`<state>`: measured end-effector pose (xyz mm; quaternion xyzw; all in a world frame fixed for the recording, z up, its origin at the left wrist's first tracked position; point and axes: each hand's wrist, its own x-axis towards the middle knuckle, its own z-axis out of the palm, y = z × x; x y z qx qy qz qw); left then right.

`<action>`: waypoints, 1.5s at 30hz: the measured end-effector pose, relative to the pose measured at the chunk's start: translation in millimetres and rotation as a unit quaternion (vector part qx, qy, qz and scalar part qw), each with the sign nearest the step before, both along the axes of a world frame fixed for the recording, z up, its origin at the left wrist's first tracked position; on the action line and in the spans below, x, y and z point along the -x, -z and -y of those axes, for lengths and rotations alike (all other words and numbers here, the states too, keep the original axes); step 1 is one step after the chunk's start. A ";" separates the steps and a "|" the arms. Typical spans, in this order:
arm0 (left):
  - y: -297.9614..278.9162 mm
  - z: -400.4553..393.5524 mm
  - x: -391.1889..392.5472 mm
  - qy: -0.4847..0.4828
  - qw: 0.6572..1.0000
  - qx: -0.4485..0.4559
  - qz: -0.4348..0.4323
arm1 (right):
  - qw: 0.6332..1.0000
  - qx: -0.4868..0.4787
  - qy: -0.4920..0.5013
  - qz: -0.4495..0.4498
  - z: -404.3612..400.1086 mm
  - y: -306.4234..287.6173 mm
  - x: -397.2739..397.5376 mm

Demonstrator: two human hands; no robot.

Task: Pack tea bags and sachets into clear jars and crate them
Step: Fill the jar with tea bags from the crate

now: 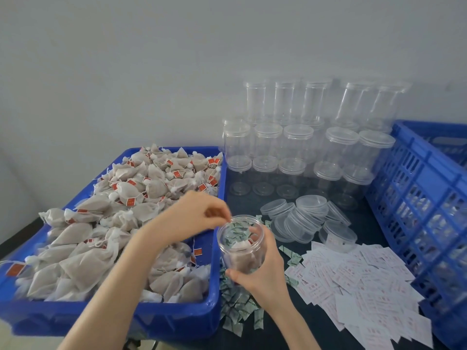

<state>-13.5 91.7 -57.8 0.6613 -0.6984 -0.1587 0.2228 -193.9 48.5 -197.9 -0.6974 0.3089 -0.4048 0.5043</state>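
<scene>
Head view looks down on my two hands at the middle of a dark table (374,223). My right hand (262,271) wraps the lower part of an open clear jar (241,245), fingers curled round its far side and thumb at its base. My left hand (195,214) hangs just over the jar's mouth with fingertips drawn together; whether they pinch anything is too blurred to say.

Room is tight — the jar stands just beside the right wall of a blue tray (214,294) heaped with tea bags (101,223), and that tray fills the whole left side up to the near edge. A blue slatted crate (417,198) walls off the right. Between them lies a narrow strip of table, crowded with green-printed sachets (237,309) near the jar and white paper slips (358,281) further right. Loose clear lids (303,218) lie just beyond the jar, and stacked lidded jars (303,147) close the far side against the wall.

Red tags on the tea bags and red print on the slips carry marks too small to read.

The held jar is lidless, transparent, partly filled — brownish tea bags at the bottom, a few green sachets showing through near the rim.
</scene>
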 end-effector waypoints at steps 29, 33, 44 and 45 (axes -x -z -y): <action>46.8 -31.8 -37.4 -0.037 0.960 -0.199 0.193 | 1.000 -0.010 0.010 -0.012 -0.1 -6.0 5.0; 25.6 -30.4 -35.1 -0.040 0.988 -0.111 0.100 | 1.000 -0.005 0.004 -0.021 0.3 -4.4 4.1; -33.0 -2.7 10.4 -0.087 0.963 0.237 -0.100 | 1.000 -0.008 -0.006 -0.011 -1.5 -6.9 0.6; -35.9 -1.6 14.1 -0.077 0.959 0.247 -0.115 | 1.000 -0.008 -0.008 -0.011 -1.5 -7.3 0.7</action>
